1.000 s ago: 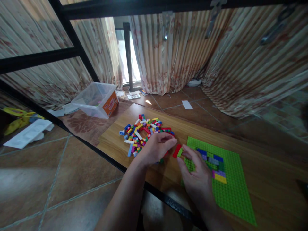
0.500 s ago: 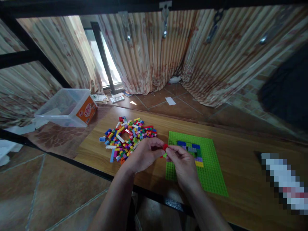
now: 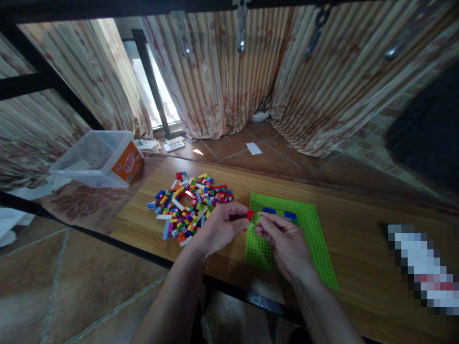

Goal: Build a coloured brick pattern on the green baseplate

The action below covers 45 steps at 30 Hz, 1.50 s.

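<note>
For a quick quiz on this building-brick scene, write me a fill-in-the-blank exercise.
1. The left hand pinches a small ____ brick.
2. The baseplate under the right hand is ____.
3. The loose brick pile lies to the ____ of the baseplate.

Missing words: red; green; left

Since one second ago, both hands have lifted off the wooden tabletop point(image 3: 358, 224) and met above the left edge of the green baseplate point(image 3: 315, 248). The left hand point(image 3: 218, 229), previously resting at the brick pile point(image 3: 190, 203), now pinches a red brick point(image 3: 249, 215). The right hand point(image 3: 287, 243) now holds a small green brick point(image 3: 257, 218) against it. The camera view has shifted rightward, bringing a pixelated patch point(image 3: 423, 267) into frame at the right.
</note>
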Tool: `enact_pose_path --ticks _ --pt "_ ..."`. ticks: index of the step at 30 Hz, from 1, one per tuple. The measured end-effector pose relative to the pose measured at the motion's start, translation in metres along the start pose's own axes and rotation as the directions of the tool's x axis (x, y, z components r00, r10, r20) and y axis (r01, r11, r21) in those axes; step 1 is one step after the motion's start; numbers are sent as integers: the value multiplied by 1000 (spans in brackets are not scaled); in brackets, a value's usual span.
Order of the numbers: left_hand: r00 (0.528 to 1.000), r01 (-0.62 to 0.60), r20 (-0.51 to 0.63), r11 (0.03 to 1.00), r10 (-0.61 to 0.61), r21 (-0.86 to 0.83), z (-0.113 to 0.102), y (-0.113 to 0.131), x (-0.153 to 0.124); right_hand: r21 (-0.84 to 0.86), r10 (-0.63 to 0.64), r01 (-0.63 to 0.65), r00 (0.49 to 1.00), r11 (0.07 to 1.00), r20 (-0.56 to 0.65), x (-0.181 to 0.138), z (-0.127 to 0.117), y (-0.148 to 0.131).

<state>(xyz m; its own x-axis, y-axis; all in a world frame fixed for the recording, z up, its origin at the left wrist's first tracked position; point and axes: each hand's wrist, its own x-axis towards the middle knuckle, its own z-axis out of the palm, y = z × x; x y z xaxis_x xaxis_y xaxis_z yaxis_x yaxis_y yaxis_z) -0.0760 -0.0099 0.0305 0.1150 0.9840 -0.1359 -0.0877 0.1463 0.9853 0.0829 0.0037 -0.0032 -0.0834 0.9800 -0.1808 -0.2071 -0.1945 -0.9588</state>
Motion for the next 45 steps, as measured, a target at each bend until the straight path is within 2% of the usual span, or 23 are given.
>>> enact_pose_path --ticks 4,7,10,16,24,30,34,41,45 --pt "996 -10 -93 998 4 -66 0 -5 3 -288 -113 86 990 954 -79 13 -31 -5" --pt "990 -30 -138 997 20 -66 0 -7 5 -562 -240 149 967 814 -90 22 -53 -10" --pt "990 -48 -139 997 39 -66 2 -6 5 -724 -324 181 944 666 -62 27 -64 -13" --pt "993 -42 -115 998 37 -42 2 -4 5 -857 -337 198 941 476 30 29 -57 -10" --pt "990 -62 -123 998 63 19 -2 -7 4 -947 -381 223 916 230 123 25 -45 -6" --pt "992 -87 -87 994 92 63 -4 -8 4 -978 -417 184 900 102 125 24 -38 -3" --pt "996 -64 -52 992 70 106 -6 -10 3 -980 -410 173 905 102 117 26 -36 -2" --pt "996 -59 -54 988 67 140 -7 -9 3 -942 -390 172 920 290 48 29 -45 -7" --pt "994 -34 -95 990 47 136 -6 -7 4 -943 -423 118 906 310 -26 32 -58 -13"
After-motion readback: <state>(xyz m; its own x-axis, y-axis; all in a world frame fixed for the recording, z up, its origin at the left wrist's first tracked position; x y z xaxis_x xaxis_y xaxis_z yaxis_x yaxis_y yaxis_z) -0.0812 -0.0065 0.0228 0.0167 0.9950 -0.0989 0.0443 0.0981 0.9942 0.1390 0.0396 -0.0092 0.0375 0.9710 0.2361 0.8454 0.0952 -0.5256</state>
